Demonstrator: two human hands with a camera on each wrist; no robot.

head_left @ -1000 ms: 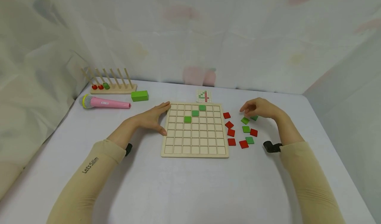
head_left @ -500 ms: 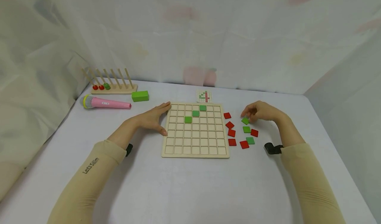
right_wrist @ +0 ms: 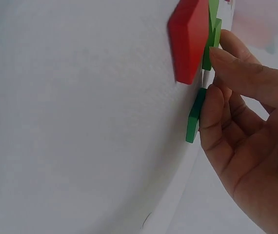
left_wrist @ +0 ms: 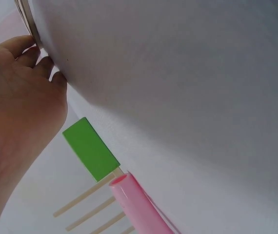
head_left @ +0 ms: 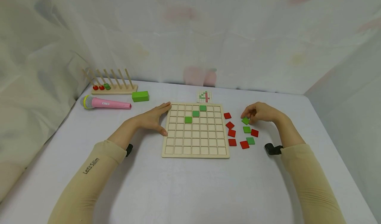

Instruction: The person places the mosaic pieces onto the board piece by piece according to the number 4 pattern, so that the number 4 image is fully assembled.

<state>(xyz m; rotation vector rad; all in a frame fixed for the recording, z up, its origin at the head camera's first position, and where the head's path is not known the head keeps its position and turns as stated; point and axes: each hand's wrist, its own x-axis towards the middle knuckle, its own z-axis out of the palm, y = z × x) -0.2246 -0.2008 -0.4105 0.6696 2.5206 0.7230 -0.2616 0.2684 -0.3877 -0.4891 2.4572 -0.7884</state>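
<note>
My left hand [head_left: 151, 119] lies along the left side of the pale wooden grid board [head_left: 195, 154], thumb and fingers spread, touching its edge. Three green square tiles sit in the board's cells in a diagonal, one of them a light green tile [head_left: 188, 119]. To the right of the board, my right hand [head_left: 262, 112] pinches another light green tile [head_left: 245, 121] by its edges, low at the table. In the right wrist view, a dark green tile [right_wrist: 196, 117] lies against the curled fingers. A red tile [right_wrist: 188, 41] is close to the thumb.
Several loose tiles, such as a red tile [head_left: 230, 125], lie between board and right hand. Behind the board is a small pattern card [head_left: 204, 96]. At the back left are a pink microphone [head_left: 108, 103], a green block [head_left: 140, 96] and a pegged wooden stand [head_left: 122, 91].
The right hand has come down and closed its thumb and index finger on the light green tile, covering the dark green one in the head view. The left hand stays put.
</note>
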